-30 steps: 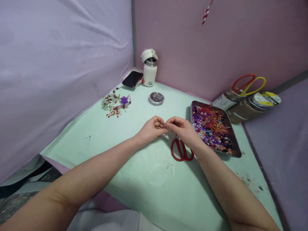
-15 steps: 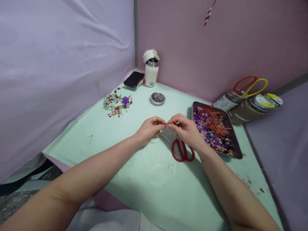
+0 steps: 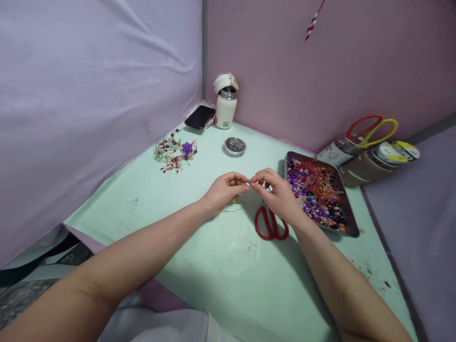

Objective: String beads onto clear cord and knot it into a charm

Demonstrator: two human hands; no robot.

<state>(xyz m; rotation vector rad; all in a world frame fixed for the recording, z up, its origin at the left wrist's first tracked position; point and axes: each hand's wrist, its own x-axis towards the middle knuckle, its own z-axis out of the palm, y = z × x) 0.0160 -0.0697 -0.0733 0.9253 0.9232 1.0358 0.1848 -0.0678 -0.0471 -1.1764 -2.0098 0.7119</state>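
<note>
Over the middle of the table, my left hand [image 3: 224, 191] and my right hand [image 3: 275, 192] meet fingertip to fingertip. Each pinches a thin cord [image 3: 233, 210], whose loose part loops below the left fingers. Small yellow beads [image 3: 237, 202] show on or beside that loop. Exactly what lies between the fingertips is too small to make out. Scissors with red handles [image 3: 264, 227] lie just under my right hand, which hides most of their blades.
A tray [image 3: 351, 223] of mixed beads and cords stands right, by two jars [image 3: 366, 166] and tall red and yellow handles [image 3: 379, 133]. Behind are a round tin [image 3: 235, 146], an open white bottle [image 3: 225, 111] and a phone [image 3: 200, 117]. Beaded strings [image 3: 171, 152] lie left.
The fingertips have shifted slightly while both hands keep their pinch. The view has moved a little; the scissors and the other things stay in place.
</note>
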